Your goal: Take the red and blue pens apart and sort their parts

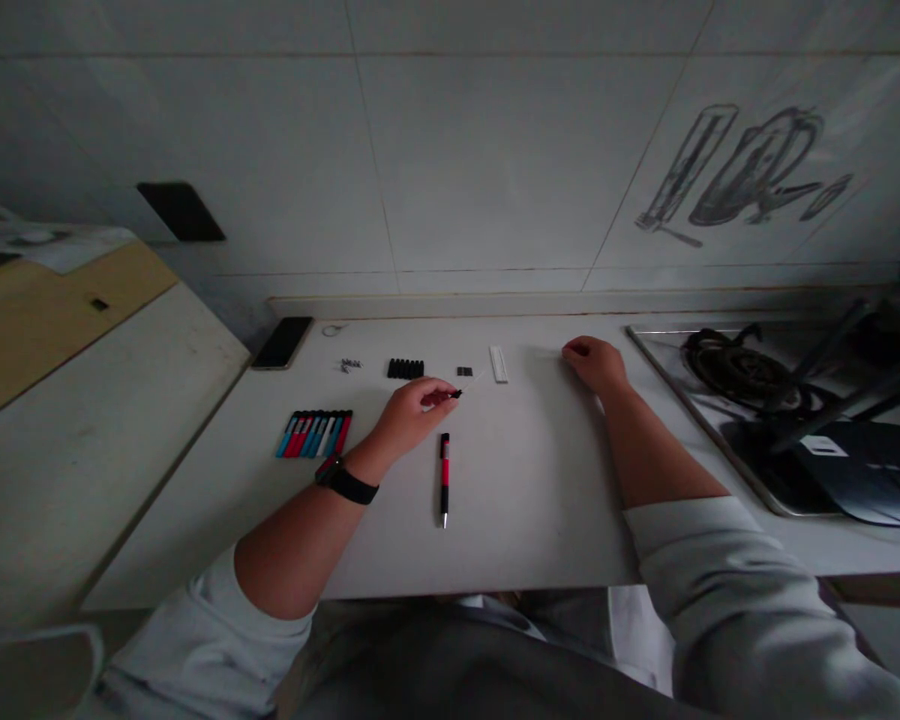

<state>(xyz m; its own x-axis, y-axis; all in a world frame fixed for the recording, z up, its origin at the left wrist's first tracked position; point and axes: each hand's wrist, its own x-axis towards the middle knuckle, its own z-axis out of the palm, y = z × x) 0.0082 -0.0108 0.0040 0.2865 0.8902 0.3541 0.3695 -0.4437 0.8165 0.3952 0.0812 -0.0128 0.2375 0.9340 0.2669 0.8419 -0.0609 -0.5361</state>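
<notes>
Thumb and fingers of my left hand (418,408) pinch a thin pale pen refill (474,381) by its small black end, its free length slanting up to the right. Below that hand lies an assembled red and black pen (445,480), tip toward me. My right hand (598,366) rests on the white counter at the right, fingers curled in a loose fist with nothing visible in them. Nearest to it is a small bundle of white refills (499,365). A few tiny dark pieces (465,371) and a row of black pen grips (406,369) lie just beyond my left hand.
Red, blue and white pen barrels (315,434) lie in a row at the left. Small silver springs (350,365), a thin ring (333,330) and a phone (283,343) lie farther back. A gas stove (720,385) borders the counter on the right, the tiled wall (487,160) behind.
</notes>
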